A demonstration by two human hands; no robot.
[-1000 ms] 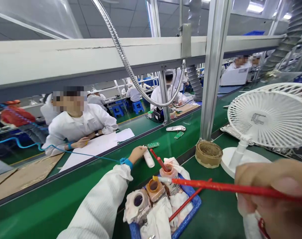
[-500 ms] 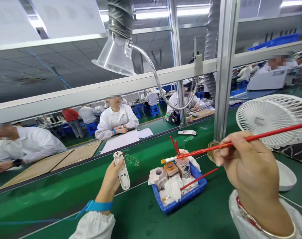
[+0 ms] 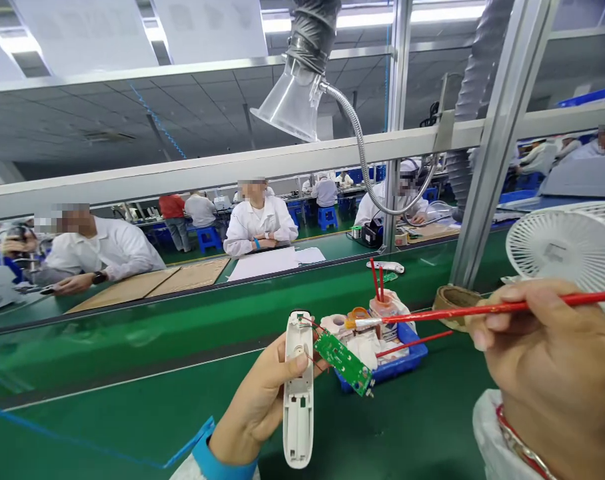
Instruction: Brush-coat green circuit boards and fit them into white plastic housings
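My left hand [image 3: 270, 383] grips a long white plastic housing [image 3: 298, 427], its hollow inner side facing me. A green circuit board [image 3: 343, 363] hangs from it on thin red wires, to the right of the housing. In my right hand [image 3: 547, 347] is a long red-handled brush [image 3: 447, 312], held nearly level. Its bristle tip points left, over a blue basket [image 3: 412, 360]. Inside the basket are an orange-topped jar [image 3: 358, 315], white tissue, a bottle with red sticks standing at it, and another red stick lying aslant.
A brown tape roll [image 3: 455, 303] and a white fan [image 3: 557, 243] stand at the right. Beyond the green ledge lie another white housing [image 3: 385, 267] and papers [image 3: 262, 265]. Several people in white coats sit across. A clear fume hood [image 3: 295, 100] hangs above.
The view has shifted left. My left hand has brought the housing nearer to the basket and turned it upright, with the board now flung out to its right. The brush stays in my right hand.
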